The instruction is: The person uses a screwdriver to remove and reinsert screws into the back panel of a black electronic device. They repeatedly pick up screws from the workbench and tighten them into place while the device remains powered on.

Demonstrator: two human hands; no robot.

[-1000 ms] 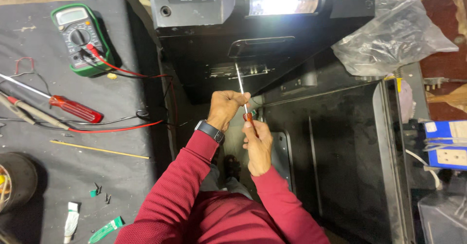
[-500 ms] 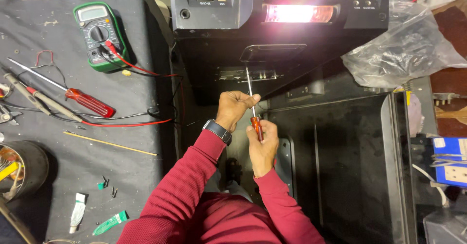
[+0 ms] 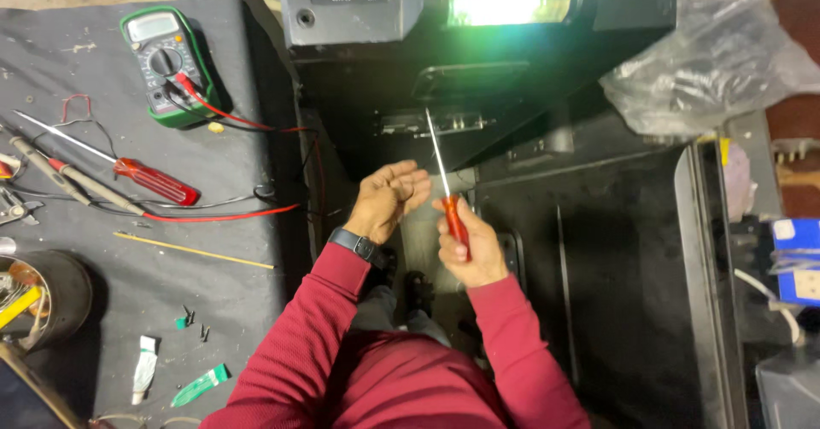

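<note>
We wear a dark red long-sleeved top, both sleeves [image 3: 320, 322] reaching the wrists (cuffs plain, slightly ribbed). A black wristwatch [image 3: 353, 243] bands our left wrist just past the cuff. Our left hand [image 3: 389, 196] and right hand [image 3: 471, 248] are bare.

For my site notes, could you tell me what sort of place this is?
Probably an electronics repair bench: a green multimeter with leads and spare screwdrivers lie on the dark mat, while the right hand holds a red-handled screwdriver toward an opened black machine.
</note>
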